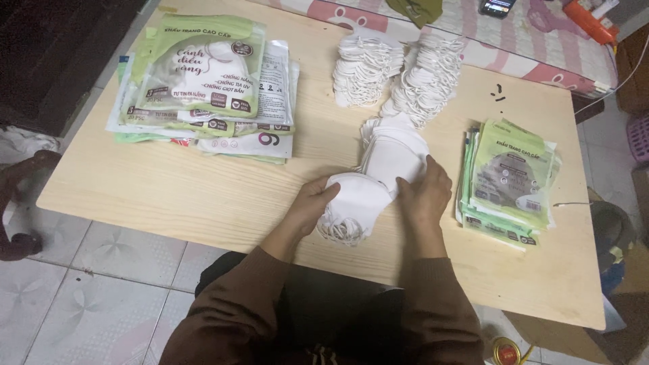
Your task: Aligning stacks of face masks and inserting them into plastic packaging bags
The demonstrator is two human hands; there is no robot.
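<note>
I have a small bundle of white face masks (355,203) between my two hands, near the front edge of the table (203,196), about midway along it. My left hand (309,204) closes its fingers on the bundle's left side and my right hand (426,192) presses its curled fingers on the right side. The bundle's long axis slants from the front edge up toward the far right, ear loops hanging at the near end. How many masks it holds I cannot count.

Behind it a leaning row of masks (395,152) runs toward two tall mask stacks (399,71) at the far edge.

There are two piles of flat rectangular packets: a large green-and-white pile (203,88) at the far left corner, and a smaller green pile with a grey panel (510,182) by the right edge.
</note>
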